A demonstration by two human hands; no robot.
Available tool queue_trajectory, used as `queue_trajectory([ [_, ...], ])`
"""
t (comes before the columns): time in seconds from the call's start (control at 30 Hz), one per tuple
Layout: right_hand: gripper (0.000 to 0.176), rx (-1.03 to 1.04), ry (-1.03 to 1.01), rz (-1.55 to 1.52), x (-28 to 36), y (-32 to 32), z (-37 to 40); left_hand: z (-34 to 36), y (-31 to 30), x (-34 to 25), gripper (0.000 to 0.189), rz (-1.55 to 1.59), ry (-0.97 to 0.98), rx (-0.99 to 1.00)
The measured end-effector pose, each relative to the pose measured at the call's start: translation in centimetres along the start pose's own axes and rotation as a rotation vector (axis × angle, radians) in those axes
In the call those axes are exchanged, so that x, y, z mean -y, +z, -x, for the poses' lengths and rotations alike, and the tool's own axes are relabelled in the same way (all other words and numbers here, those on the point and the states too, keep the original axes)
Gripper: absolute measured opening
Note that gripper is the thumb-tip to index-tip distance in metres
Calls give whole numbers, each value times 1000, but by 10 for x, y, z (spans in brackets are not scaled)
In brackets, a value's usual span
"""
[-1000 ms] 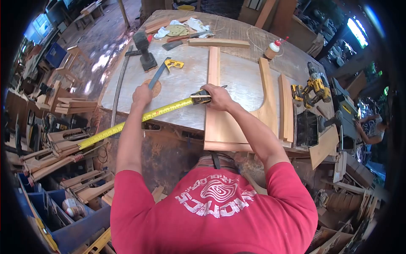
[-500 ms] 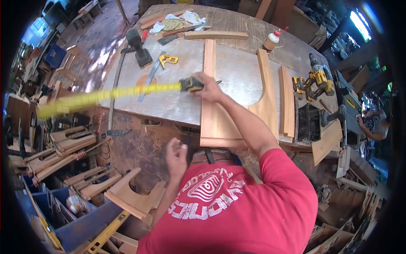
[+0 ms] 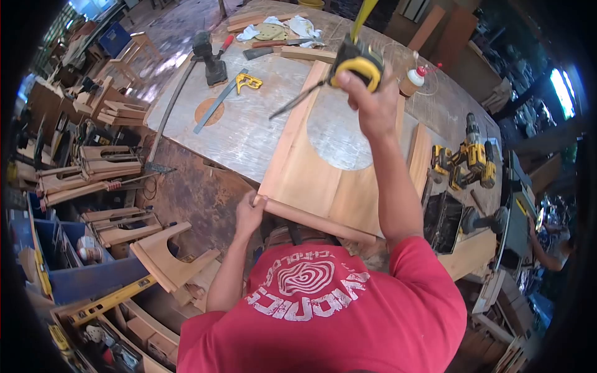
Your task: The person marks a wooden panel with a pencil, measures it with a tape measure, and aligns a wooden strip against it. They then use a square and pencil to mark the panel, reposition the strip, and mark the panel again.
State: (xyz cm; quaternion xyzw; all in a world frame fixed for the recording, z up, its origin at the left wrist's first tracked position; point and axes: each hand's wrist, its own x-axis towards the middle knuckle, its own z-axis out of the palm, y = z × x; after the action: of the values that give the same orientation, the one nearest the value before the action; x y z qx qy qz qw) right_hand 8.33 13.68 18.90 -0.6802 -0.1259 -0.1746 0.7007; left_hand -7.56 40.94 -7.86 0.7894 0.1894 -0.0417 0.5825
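Observation:
My right hand (image 3: 377,105) is closed around a black and yellow tape measure (image 3: 360,62), raised above the table. Its yellow blade (image 3: 364,20) points away toward the top of the view, and a dark strap hangs from the case. Below lies a wooden panel (image 3: 311,180) with a curved cut-out, its near edge jutting over the table's front. My left hand (image 3: 250,214) grips the panel's near left corner, thumb on the edge strip. The right arm covers part of the panel's right side.
A combination square (image 3: 221,99), a dark power tool (image 3: 210,59) and a long clamp (image 3: 171,109) lie left on the table (image 3: 249,149). Yellow drills (image 3: 474,152) and a glue bottle (image 3: 413,81) stand right. Cut wooden pieces (image 3: 168,255) and a blue box (image 3: 93,283) sit lower left.
The tape measure has risen and swung, its blade now pointing away instead of left. My left hand has moved up onto the panel's corner. The panel sits slightly turned and shifted left.

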Motion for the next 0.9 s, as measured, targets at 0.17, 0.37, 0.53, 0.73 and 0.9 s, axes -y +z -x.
queue_trajectory([
  [0.17, 61, 33, 336, -73, -67, 25, 114, 48, -26, -118, 69, 197, 348, -258],
  [0.37, 67, 320, 613, -148, -74, 74, 246, 75, -11, -153, 49, 11, 199, 54],
  [0.53, 71, 661, 487, -74, -63, 45, 244, 70, -36, -132, 40, 91, -15, 265],
  [0.73, 60, 672, 728, 57, -64, 9, 210, 61, -21, -66, 38, 283, -275, 515],
  [0.9, 57, 548, 520, 248, -103, -1, 198, 57, 2, -53, 44, 437, -513, 519],
])
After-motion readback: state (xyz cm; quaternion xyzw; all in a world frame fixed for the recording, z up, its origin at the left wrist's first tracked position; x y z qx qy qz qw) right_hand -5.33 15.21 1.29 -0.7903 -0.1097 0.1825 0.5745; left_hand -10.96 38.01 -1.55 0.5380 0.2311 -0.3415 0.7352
